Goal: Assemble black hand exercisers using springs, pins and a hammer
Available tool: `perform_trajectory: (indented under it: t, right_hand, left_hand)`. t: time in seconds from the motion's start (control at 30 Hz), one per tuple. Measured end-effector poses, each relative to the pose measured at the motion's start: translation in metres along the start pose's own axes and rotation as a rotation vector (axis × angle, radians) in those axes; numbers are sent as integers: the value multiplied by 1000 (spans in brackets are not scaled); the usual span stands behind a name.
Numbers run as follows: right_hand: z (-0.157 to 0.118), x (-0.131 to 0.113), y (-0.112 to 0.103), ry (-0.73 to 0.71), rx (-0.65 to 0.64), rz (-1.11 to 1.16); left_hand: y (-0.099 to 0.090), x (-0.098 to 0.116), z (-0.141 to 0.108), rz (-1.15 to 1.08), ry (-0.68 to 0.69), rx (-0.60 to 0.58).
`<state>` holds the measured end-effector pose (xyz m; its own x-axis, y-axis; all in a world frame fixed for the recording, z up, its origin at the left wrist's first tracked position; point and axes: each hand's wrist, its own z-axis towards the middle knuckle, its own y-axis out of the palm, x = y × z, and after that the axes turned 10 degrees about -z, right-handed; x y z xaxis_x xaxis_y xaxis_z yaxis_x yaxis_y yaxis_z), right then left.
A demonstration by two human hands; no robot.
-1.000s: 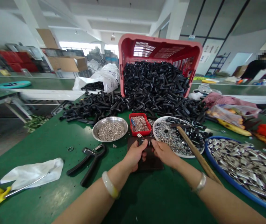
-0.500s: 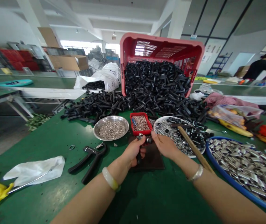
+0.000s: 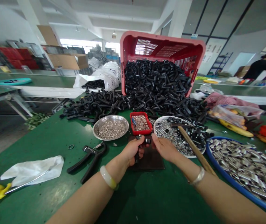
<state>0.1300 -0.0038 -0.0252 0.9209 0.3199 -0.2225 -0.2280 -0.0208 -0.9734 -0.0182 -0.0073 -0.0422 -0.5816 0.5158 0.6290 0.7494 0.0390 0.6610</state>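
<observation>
My left hand (image 3: 134,150) is closed round a black hand grip strengthener (image 3: 137,158), whose lower part runs down out of my fist. Metal shows at its top, and a black knob (image 3: 147,141) sticks out to the right. Just right of the knob is my right hand (image 3: 164,147), its fingers stretched toward it with nothing visible in them; the far side of the fingers is hidden. Beneath both hands lies a dark flat pad (image 3: 155,160). Another hand grip strengthener (image 3: 91,160), with black handles and a spring, rests on the table to the left.
Beyond my hands stand a steel bowl (image 3: 96,131) of small metal parts, a red tray (image 3: 151,127) of pins and a white basin (image 3: 155,123) with a hammer (image 3: 194,147) across it. A blue-rimmed tray (image 3: 226,179) lies right. Black handles spill from a red crate (image 3: 162,35).
Both hands stay close together at the knob, with the left still gripping the strengthener. The view has shifted slightly; nothing else has visibly moved.
</observation>
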Motion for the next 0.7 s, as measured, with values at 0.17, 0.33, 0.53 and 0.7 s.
perform_trajectory:
  t: [0.17, 0.33, 0.53, 0.7]
  right_hand:
    - [-2, -4, 4, 16, -3, 125]
    - [-9, -10, 3, 5, 97, 67]
    - [-8, -9, 15, 139, -261, 287]
    - [-3, 2, 10, 9, -241, 280]
  left_hand:
    - [-2, 0, 0, 58, -65, -2]
    - [-3, -1, 0, 123, -61, -11]
    - [-12, -5, 5, 631, 272, 5]
    - [-26, 6, 12, 1183, 590, -68]
